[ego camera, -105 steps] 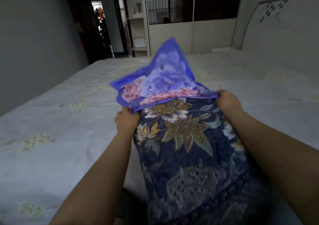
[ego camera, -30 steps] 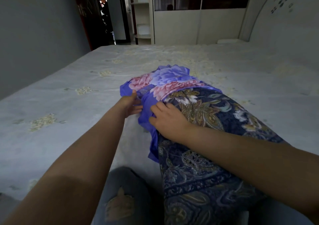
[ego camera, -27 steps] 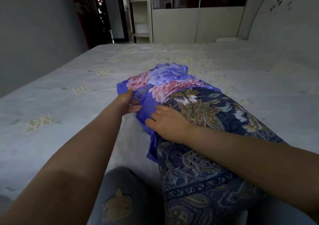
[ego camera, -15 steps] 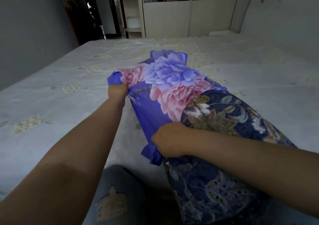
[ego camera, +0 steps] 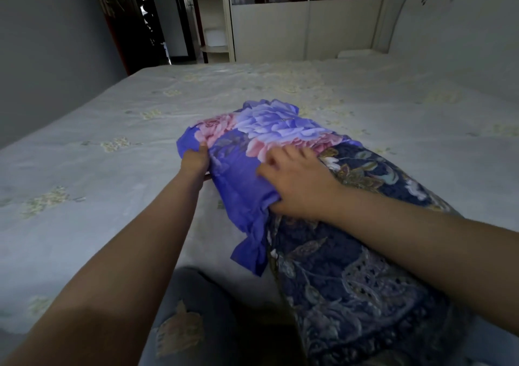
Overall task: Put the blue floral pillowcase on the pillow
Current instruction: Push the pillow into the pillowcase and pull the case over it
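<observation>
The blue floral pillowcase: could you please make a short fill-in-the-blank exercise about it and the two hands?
1. The blue floral pillowcase covers only the ____ end of the pillow.
2. The ____ hand lies on top of the pillow at the pillowcase's edge.
3. The left hand grips the pillowcase at the pillow's ____ side.
4. The pillow lies on a ____.

Missing words: far; right; left; bed
</observation>
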A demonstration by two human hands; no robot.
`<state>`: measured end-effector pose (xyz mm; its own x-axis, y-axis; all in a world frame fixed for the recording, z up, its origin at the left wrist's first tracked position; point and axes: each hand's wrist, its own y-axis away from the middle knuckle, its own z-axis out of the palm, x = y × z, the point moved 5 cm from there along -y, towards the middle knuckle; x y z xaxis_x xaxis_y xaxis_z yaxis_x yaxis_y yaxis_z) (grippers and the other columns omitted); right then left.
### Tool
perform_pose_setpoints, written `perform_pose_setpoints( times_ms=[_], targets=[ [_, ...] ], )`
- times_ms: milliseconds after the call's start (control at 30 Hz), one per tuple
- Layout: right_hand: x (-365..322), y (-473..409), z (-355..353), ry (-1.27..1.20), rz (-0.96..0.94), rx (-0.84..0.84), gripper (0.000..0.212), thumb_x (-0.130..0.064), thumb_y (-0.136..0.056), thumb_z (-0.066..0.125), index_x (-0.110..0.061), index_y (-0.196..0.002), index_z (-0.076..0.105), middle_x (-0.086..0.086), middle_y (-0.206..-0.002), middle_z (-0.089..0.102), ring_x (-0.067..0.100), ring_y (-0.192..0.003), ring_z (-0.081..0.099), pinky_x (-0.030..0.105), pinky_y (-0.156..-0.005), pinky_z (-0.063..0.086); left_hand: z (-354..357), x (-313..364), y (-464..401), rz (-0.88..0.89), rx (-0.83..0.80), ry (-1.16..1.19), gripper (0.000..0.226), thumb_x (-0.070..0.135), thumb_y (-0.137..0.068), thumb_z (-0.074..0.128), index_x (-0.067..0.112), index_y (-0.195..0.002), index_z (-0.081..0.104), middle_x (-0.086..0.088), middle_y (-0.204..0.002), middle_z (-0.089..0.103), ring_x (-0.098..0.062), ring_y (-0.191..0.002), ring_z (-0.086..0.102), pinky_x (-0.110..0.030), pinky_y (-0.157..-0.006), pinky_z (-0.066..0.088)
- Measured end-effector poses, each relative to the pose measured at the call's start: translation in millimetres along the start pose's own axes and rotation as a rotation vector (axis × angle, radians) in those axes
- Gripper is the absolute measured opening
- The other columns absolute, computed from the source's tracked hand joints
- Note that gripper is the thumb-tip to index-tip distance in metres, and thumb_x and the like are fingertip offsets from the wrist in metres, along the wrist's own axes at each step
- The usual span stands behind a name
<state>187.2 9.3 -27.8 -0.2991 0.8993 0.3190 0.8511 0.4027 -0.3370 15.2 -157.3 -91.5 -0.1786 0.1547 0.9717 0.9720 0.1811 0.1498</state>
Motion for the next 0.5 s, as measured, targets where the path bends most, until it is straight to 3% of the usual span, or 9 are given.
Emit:
perform_pose_setpoints(
  times_ms=[67,100,133,200,267,333,433,500],
  targets=[
    [23,-10,1,-0.071,0.144,-0.076,0.066,-0.055,-0.072,0.061,-0.015,-0.124,0.050,0.014,-0.121,0.047,0.034,-0.109,0.048,0.043,-0.088,0.039,0,7,13,0.113,0.099,-0.256,0.048,0.045,-0.093,0.046,0.002,-0.114,0.051,-0.025,-0.119,0.055,-0.038,-0.110,0.055,-0.042,-0.086,0.048],
    [34,-15,3,-0.118,0.207,-0.080,0.066,-0.054,-0.076,0.059,-0.015,-0.128,0.047,0.014,-0.125,0.045,0.035,-0.112,0.047,0.044,-0.090,0.040,1,16,29,0.250,0.175,-0.384,0.049,0.045,-0.091,0.051,0.003,-0.116,0.051,-0.024,-0.122,0.053,-0.037,-0.114,0.051,-0.041,-0.095,0.041],
    [44,-20,2,-0.175,0.256,-0.079,0.063,-0.051,-0.079,0.058,-0.015,-0.130,0.046,0.014,-0.127,0.045,0.035,-0.113,0.048,0.043,-0.091,0.041,6,26,52,0.400,0.198,-0.412,0.045,0.045,-0.089,0.055,0.007,-0.111,0.053,-0.020,-0.116,0.056,-0.035,-0.111,0.052,-0.039,-0.096,0.039],
    [63,-27,4,-0.374,0.276,-0.123,0.051,-0.045,-0.082,0.059,-0.019,-0.125,0.054,0.010,-0.125,0.054,0.031,-0.112,0.055,0.041,-0.093,0.046,26,37,96,0.560,0.020,-0.400,0.036,0.051,-0.084,0.058,0.017,-0.093,0.052,-0.009,-0.096,0.059,-0.025,-0.091,0.057,-0.035,-0.085,0.044],
    [85,-28,10,-0.684,0.286,-0.267,0.033,-0.030,-0.084,0.065,-0.022,-0.116,0.064,0.004,-0.121,0.064,0.024,-0.112,0.060,0.039,-0.100,0.045,46,32,126,0.518,-0.236,-0.582,0.053,0.063,-0.078,0.056,0.019,-0.106,0.050,-0.006,-0.110,0.054,-0.021,-0.097,0.055,-0.033,-0.088,0.044],
    [111,-23,16,-0.901,0.344,-0.372,0.034,-0.009,-0.084,0.064,-0.026,-0.112,0.066,0.007,-0.121,0.066,0.024,-0.111,0.061,0.039,-0.103,0.044,57,23,141,0.446,-0.417,-0.774,0.089,0.069,-0.075,0.055,0.013,-0.139,0.030,-0.010,-0.142,0.034,-0.024,-0.128,0.041,-0.036,-0.103,0.037],
    [137,-9,33,-0.895,0.458,-0.459,0.048,-0.002,-0.081,0.059,-0.023,-0.124,0.055,0.006,-0.115,0.063,0.020,-0.097,0.061,0.030,-0.086,0.046,61,19,151,0.442,-0.474,-0.817,0.106,0.067,-0.076,0.057,0.017,-0.150,0.001,-0.006,-0.157,0.007,-0.026,-0.142,0.022,-0.039,-0.110,0.030],
    [147,-6,47,-0.745,0.586,-0.317,0.037,-0.016,-0.083,0.062,-0.018,-0.119,0.056,0.011,-0.116,0.062,0.027,-0.102,0.058,0.031,-0.084,0.043,65,15,151,0.460,-0.417,-0.797,0.105,0.060,-0.079,0.060,0.019,-0.150,-0.005,-0.005,-0.158,0.001,-0.029,-0.143,0.019,-0.042,-0.111,0.030]
  ],
)
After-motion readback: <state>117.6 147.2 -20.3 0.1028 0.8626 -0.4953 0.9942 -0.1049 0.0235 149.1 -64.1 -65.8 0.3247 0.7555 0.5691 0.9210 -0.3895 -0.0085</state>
